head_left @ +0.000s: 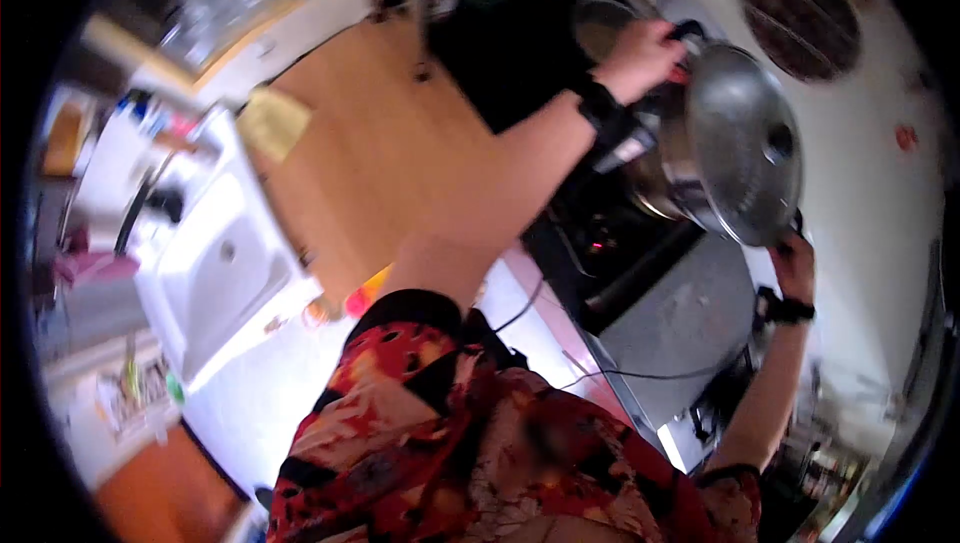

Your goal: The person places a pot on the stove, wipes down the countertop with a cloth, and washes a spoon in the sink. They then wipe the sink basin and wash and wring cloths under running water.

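Observation:
A large steel pot (680, 158) with a glass lid (745, 143) is held up, tilted, over the black cooktop (625, 233). The lid lies on its top, its black knob facing the wall. My left hand (640, 58) is closed around the black handle at the pot's upper side. At the opposite side, my right hand (793, 265) is closed at the other handle, its fingers partly hidden. Each wrist wears a dark band. A small red light glows on the cooktop below the pot.
A grey panel (675, 318) adjoins the cooktop, with a black cable (660, 376) across it. Another pan (600, 28) stands beyond my left hand. A white sink (225, 253) is at the left, past the wooden floor (370, 143). A round vent (800, 18) is on the wall.

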`<state>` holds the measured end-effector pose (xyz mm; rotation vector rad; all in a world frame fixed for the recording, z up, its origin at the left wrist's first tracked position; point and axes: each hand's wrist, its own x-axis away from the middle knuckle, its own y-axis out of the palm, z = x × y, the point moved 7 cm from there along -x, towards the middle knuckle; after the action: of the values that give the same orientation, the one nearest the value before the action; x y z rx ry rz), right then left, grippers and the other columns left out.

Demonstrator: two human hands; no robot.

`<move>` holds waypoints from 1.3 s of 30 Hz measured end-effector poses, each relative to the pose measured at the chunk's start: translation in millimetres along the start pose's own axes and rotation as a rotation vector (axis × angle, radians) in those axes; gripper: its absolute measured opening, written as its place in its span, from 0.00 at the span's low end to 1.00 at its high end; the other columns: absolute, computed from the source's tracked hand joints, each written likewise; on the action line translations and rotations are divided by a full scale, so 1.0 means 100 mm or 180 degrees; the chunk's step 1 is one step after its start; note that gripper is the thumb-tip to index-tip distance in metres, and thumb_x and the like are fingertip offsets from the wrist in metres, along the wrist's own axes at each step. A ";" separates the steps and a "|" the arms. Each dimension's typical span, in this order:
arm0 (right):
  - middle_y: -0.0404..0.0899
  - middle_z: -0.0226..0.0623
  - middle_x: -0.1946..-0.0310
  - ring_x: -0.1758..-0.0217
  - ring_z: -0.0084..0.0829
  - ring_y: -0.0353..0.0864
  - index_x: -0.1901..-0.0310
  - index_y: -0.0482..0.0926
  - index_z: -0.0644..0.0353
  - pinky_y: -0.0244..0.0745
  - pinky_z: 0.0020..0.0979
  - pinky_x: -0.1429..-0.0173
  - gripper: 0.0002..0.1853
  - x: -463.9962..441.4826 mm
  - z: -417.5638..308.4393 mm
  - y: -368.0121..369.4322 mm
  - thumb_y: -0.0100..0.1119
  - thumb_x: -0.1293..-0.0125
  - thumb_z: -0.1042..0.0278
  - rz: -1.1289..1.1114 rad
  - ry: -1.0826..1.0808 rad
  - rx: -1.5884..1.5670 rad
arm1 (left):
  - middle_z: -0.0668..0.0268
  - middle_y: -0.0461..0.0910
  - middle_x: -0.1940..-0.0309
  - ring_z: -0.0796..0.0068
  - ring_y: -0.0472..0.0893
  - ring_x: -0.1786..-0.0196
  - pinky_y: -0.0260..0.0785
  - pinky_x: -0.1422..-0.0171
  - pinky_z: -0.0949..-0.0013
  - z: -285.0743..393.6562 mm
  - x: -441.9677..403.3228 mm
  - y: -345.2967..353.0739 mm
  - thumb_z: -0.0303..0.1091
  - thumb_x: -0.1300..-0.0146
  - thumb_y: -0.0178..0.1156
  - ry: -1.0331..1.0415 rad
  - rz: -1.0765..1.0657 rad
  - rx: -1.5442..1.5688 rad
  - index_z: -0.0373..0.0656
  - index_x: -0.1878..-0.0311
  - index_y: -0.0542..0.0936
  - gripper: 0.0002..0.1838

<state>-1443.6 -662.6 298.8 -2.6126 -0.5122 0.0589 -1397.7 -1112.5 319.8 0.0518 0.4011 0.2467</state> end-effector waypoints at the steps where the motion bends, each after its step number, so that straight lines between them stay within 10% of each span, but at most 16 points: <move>1: 0.80 0.32 0.68 0.63 0.24 0.78 0.65 0.79 0.64 0.75 0.28 0.56 0.07 0.07 -0.09 0.03 0.62 0.46 0.83 0.0450 -0.0231 0.0422 | 0.60 0.80 0.57 0.69 0.82 0.61 0.77 0.56 0.69 -0.16 -0.08 0.15 0.27 0.34 0.53 -0.0173 -0.0232 0.0938 0.30 0.47 0.74 0.15; 3: 0.77 0.34 0.71 0.65 0.30 0.80 0.73 0.75 0.66 0.78 0.30 0.60 0.05 -0.05 0.17 0.08 0.61 0.43 0.78 0.0694 0.0802 -0.1751 | 0.56 0.79 0.55 0.65 0.83 0.60 0.78 0.54 0.66 -0.25 -0.16 0.22 0.26 0.32 0.52 -0.0680 -0.0218 0.1249 0.29 0.43 0.71 0.16; 4: 0.76 0.39 0.72 0.63 0.34 0.80 0.76 0.72 0.67 0.81 0.35 0.56 0.07 -0.17 0.33 -0.10 0.53 0.40 0.78 0.0447 -0.0445 0.1149 | 0.56 0.78 0.54 0.64 0.83 0.59 0.78 0.53 0.65 -0.30 -0.16 0.29 0.26 0.32 0.51 -0.0746 -0.0109 0.1084 0.29 0.42 0.69 0.17; 6: 0.77 0.43 0.65 0.59 0.36 0.78 0.70 0.73 0.70 0.80 0.37 0.50 0.03 -0.12 0.42 0.06 0.49 0.42 0.81 0.0577 0.0877 -0.1939 | 0.56 0.78 0.54 0.63 0.82 0.59 0.78 0.52 0.64 -0.68 -0.40 0.39 0.27 0.31 0.50 -0.0687 -0.0323 0.0659 0.30 0.42 0.69 0.16; 13: 0.77 0.41 0.68 0.61 0.34 0.80 0.73 0.72 0.68 0.82 0.37 0.52 0.05 -0.09 0.45 0.28 0.49 0.41 0.80 0.0905 0.1163 -0.1832 | 0.65 0.79 0.68 0.77 0.75 0.67 0.69 0.63 0.70 -1.04 -0.50 0.39 0.27 0.36 0.55 -0.0797 -0.0024 0.0715 0.30 0.57 0.79 0.10; 28: 0.78 0.45 0.70 0.64 0.36 0.82 0.71 0.74 0.70 0.85 0.33 0.62 0.06 -0.10 0.55 0.43 0.51 0.39 0.77 0.0806 0.1034 -0.1948 | 0.63 0.79 0.59 0.71 0.81 0.61 0.78 0.57 0.67 -1.11 -0.35 0.32 0.28 0.32 0.52 -0.0981 -0.0235 0.1023 0.32 0.49 0.76 0.12; 34: 0.78 0.41 0.55 0.55 0.36 0.80 0.55 0.75 0.67 0.82 0.36 0.56 0.15 0.31 0.22 0.52 0.57 0.36 0.64 0.1284 0.1307 -0.1735 | 0.62 0.75 0.49 0.73 0.80 0.60 0.76 0.58 0.68 -0.90 -0.16 0.20 0.35 0.31 0.54 -0.1149 -0.0035 0.0799 0.42 0.38 0.68 0.20; 39: 0.75 0.38 0.47 0.45 0.32 0.75 0.41 0.71 0.63 0.75 0.36 0.46 0.23 1.12 -0.02 0.48 0.57 0.36 0.63 0.1462 0.0439 -0.1603 | 0.65 0.77 0.56 0.81 0.76 0.63 0.70 0.60 0.77 0.42 0.68 0.35 0.34 0.32 0.55 0.0058 -0.0246 0.0341 0.40 0.45 0.73 0.15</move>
<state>-1322.3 -662.1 283.8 -3.1446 0.1560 -0.1166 -1328.6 -1061.3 335.7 0.1391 0.4335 0.1494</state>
